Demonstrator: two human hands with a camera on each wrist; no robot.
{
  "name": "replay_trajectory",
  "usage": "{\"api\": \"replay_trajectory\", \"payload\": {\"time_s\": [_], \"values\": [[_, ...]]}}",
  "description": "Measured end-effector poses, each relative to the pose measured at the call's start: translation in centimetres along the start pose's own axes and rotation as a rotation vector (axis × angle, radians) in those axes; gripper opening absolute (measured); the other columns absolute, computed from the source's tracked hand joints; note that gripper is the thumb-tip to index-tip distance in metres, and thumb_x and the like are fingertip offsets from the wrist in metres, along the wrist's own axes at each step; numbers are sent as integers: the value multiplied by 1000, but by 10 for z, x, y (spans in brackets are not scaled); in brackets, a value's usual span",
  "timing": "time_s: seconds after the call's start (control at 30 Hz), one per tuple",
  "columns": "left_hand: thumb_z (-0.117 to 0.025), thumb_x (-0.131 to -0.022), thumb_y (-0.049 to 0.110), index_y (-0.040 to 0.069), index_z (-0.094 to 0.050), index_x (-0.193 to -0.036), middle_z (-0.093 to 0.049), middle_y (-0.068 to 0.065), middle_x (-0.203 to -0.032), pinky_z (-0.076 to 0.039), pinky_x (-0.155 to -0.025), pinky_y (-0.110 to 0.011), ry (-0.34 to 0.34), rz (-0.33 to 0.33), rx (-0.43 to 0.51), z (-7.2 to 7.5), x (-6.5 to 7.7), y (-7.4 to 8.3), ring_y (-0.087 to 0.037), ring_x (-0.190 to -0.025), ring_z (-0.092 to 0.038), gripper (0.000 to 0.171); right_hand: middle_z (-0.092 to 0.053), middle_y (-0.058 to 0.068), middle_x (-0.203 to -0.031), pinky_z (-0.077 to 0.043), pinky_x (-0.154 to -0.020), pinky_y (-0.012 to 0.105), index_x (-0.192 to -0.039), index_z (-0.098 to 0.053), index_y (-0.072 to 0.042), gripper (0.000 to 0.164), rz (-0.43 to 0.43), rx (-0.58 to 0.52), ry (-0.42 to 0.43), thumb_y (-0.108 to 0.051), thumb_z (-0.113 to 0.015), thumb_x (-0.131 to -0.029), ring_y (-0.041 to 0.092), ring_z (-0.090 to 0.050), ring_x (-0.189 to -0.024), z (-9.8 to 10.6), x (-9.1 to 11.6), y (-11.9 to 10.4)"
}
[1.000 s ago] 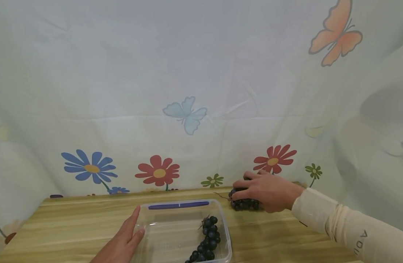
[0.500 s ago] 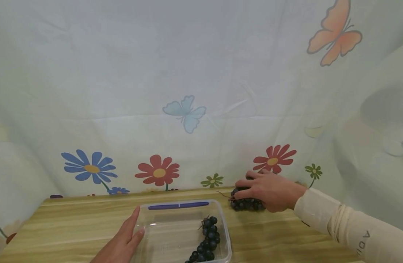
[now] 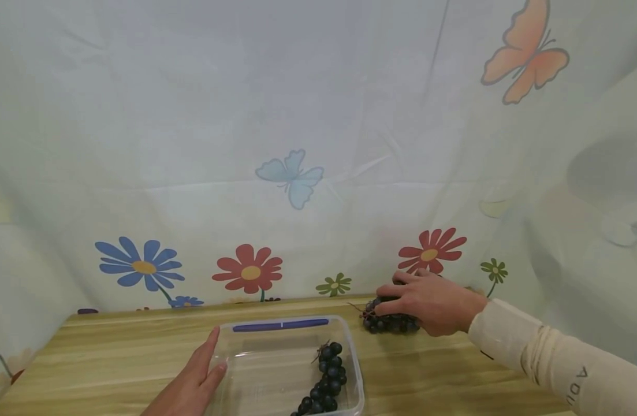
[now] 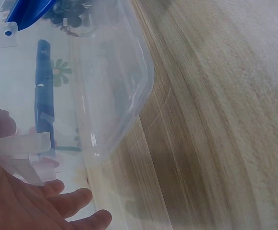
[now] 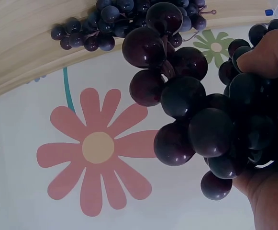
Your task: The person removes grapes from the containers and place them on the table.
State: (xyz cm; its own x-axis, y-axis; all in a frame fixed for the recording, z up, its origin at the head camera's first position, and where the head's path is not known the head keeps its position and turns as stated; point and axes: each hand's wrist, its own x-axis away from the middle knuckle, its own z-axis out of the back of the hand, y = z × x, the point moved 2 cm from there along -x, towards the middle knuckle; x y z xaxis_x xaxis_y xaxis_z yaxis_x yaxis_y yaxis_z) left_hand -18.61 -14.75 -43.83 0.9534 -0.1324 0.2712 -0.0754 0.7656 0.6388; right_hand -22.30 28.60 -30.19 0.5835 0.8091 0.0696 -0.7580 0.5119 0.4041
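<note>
Slightly to the right of its place a second ago, the right hand has shifted with its sleeve, while the left hand stays beside the box. Behind everything hangs a pale, softly creased backdrop printed with flowers and butterflies. Below it stretches a tabletop with streaked, yellowish-brown wood grain. Upon that sits a clear plastic box, rectangular with rounded corners and a glossy surface, a narrow blue latch strip along its far edge. Inside, against the right side, curves a long bunch of round, dark grapes. Another, the table bunch, lies beyond the box to the right, thin stem poking leftward. Nearer the right-wrist camera is the held bunch, shiny, purple-black and tightly clustered. Right-hand fingers and thumb curl around it, partly opened by its bulk. Left-hand fingers are extended and loosely spread along the box's left wall, touching rather than gripping.
</note>
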Motion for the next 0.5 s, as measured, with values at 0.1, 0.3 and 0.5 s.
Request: {"api": "replay_trajectory", "payload": {"time_s": [0.1, 0.3, 0.5], "values": [[-40, -99, 76, 16, 1, -169, -13, -29, -172, -24, -120, -75, -4, 14, 2, 0, 0, 1, -56, -154, -21, 101, -61, -8, -138, -60, -84, 44, -134, -60, -43, 65, -1, -2, 2, -3, -76, -85, 20, -54, -110, -2, 0, 2], [-40, -99, 76, 17, 2, -169, -13, -28, -172, -24, -120, -75, -1, 34, -2, 0, 0, 4, -55, -155, -20, 101, -61, -8, -137, -60, -86, 44, -134, -62, -42, 63, 3, -7, 11, -4, -76, -85, 20, -54, -111, -3, 1, 6], [-40, -99, 76, 17, 2, -169, -13, -29, -172, -24, -120, -76, -4, 43, 3, 0, -1, 4, -56, -154, -20, 101, -61, -8, -136, -59, -87, 45, -133, -62, -41, 61, 8, 0, 19, -3, -75, -87, 20, -54, -109, -5, 2, 8]]}}
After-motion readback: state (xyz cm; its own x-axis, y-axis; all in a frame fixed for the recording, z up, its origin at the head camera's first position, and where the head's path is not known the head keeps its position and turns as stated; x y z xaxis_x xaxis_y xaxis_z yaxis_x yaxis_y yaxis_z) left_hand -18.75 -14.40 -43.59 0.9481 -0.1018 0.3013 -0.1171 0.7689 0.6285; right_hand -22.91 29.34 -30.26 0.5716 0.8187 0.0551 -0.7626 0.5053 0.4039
